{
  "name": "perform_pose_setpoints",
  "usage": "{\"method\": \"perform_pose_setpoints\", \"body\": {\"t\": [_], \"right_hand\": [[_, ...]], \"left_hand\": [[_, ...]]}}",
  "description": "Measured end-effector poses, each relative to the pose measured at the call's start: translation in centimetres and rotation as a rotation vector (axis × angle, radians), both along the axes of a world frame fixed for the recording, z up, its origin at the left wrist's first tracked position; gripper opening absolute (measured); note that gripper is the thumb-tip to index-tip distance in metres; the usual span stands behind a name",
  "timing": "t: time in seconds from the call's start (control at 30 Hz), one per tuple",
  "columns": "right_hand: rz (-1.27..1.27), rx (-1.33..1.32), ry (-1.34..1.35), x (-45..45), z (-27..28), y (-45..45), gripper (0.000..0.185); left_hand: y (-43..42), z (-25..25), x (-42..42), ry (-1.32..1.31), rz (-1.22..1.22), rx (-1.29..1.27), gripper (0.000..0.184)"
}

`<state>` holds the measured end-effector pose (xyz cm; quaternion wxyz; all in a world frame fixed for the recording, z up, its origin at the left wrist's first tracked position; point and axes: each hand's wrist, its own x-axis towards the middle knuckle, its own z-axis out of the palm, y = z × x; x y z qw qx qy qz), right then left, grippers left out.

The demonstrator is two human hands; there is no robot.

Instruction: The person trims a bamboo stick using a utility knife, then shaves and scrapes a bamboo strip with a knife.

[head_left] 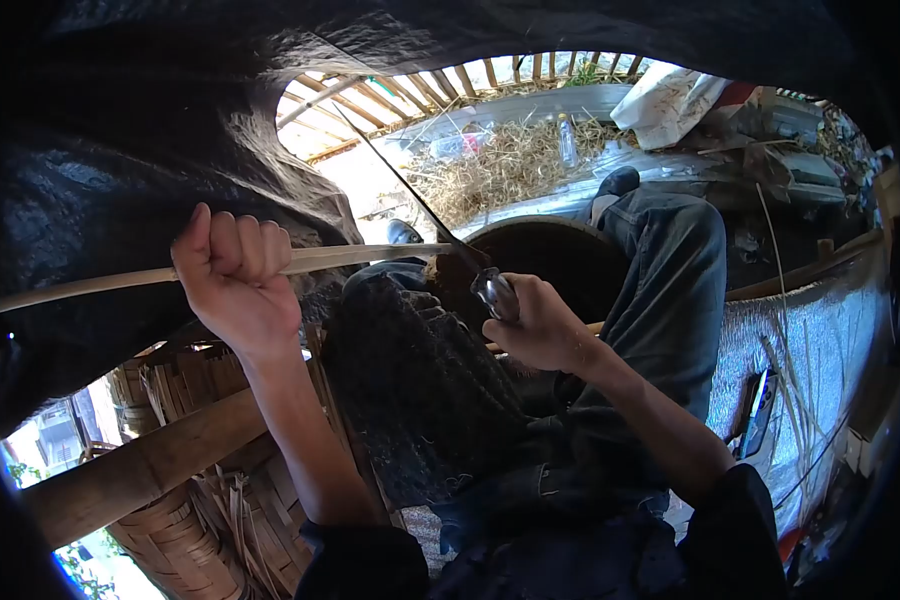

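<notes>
1. The left hand [245,285], left of centre in the frame, is raised in a fist; its fingers [248,240] are closed round a long pale strip [355,256]; the strip runs from the left edge of the frame, through the fist, to the middle.
2. The right hand [550,325], just right of centre, has its fingers closed round the handle [497,295] of a long knife; the dark, thin blade [410,190] slants up towards the upper left; the strip's far end lies at the lower part of the blade, though whether they touch cannot be told.
3. The person's legs [670,260], in worn jeans, are bent; a dark cloth [410,380] covers the one left of centre; a round, dark container [555,255] sits between the knees, beyond the hands.
4. At the upper middle lies loose straw [510,175], with a clear bottle [567,145] upright among it and another bottle [455,147] on its side; a slatted fence [385,95] stands behind; a white sack [670,105] is at the upper right.
5. At the lower right a phone [757,415] lies on a silvery sheet [820,345], beside thin strands.
6. At the lower left a thick pole [150,460] crosses in front of woven baskets [180,545]; a dark tarp [100,200] hangs over the upper left.
</notes>
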<state>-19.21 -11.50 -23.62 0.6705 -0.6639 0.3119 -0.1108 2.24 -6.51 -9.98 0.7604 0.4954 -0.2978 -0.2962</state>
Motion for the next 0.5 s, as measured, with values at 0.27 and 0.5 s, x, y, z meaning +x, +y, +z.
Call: {"method": "perform_pose_setpoints", "body": {"t": [0.27,0.5], "right_hand": [[-0.002,-0.031,-0.115,0.5,0.5,0.2,0.015],[0.113,0.500,0.192,2.0,-2.3,1.2,0.013]], "left_hand": [[-1.1,0.1,-0.4,-0.067,-0.019,0.010,0.043],[-0.3,0.0,0.8,-0.017,-0.066,-0.042,0.043]]}}
